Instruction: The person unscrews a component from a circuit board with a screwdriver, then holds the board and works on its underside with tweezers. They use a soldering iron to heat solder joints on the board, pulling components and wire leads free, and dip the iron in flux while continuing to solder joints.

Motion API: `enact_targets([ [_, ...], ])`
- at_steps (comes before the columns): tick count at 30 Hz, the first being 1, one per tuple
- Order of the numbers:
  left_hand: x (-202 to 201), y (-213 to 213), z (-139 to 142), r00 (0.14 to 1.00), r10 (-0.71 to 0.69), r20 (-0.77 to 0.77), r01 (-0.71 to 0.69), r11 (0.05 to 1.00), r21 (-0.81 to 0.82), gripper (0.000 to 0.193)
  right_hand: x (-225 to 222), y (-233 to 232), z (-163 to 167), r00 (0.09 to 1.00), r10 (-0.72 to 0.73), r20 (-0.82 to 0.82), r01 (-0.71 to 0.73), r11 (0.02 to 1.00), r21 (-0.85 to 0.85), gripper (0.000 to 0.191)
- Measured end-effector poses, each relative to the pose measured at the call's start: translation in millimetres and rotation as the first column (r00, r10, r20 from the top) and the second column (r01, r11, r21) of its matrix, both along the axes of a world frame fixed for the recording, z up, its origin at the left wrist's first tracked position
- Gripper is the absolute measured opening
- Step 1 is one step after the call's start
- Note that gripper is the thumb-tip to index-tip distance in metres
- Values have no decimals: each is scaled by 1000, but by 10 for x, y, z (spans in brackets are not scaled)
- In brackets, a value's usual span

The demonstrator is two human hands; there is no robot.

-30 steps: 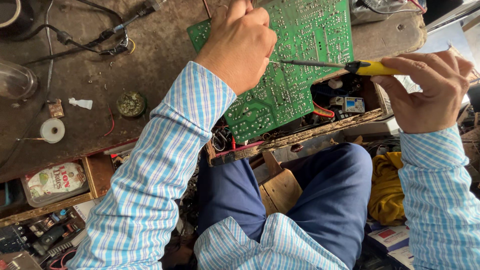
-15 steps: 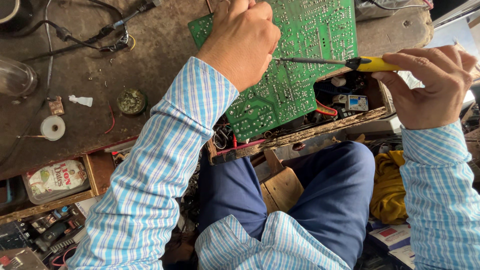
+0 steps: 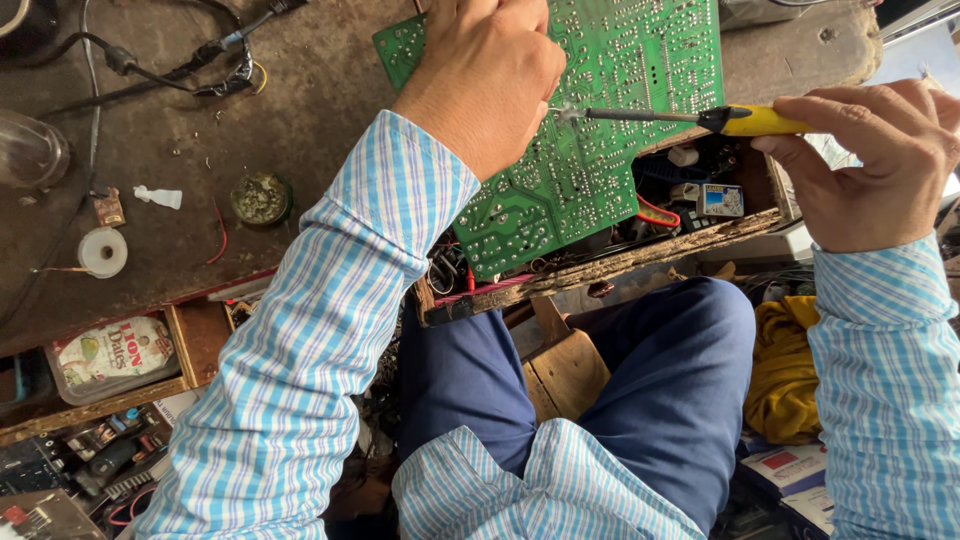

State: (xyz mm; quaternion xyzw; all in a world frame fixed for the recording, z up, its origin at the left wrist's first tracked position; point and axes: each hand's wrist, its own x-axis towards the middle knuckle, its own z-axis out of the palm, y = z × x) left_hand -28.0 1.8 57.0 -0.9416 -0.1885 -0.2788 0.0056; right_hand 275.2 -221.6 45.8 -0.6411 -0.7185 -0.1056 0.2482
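Observation:
A green circuit board [image 3: 610,130] lies solder-side up over an open wooden drawer at the bench edge. My left hand [image 3: 485,75] rests on the board's upper left part, fingers curled down onto it; what they pinch is hidden. My right hand [image 3: 880,165] grips a soldering iron by its yellow handle [image 3: 760,122]. The iron's dark shaft [image 3: 640,116] points left, and its tip meets the board just beside my left hand's fingers. Both arms wear blue striped sleeves.
The worn brown bench [image 3: 300,130] holds a solder spool [image 3: 102,252], a round tin [image 3: 261,198], a small white bottle [image 3: 160,197] and black cables [image 3: 170,65]. The drawer [image 3: 700,200] under the board contains small parts. A lidded plastic box [image 3: 100,357] sits lower left. My blue-trousered legs fill the bottom.
The view has shifted slightly. The iron's tip stays at the same spot on the board beside my left hand. Both hands keep their grip.

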Motion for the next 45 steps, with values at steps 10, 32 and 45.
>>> enact_targets([
  [10,-30,82,68,999,-50,1,50,998,-40,8,-118,4,95,1000,-16,-9,16,999,36,27],
  [32,-12,-43,56,1000,-27,7,28,995,-91,3,-492,-343,72,984,-158,-85,159,987,3,25],
  [45,8,-53,22,1000,6,-29,-7,999,-45,8,-518,-293,7,983,-155,-98,156,988,4,23],
])
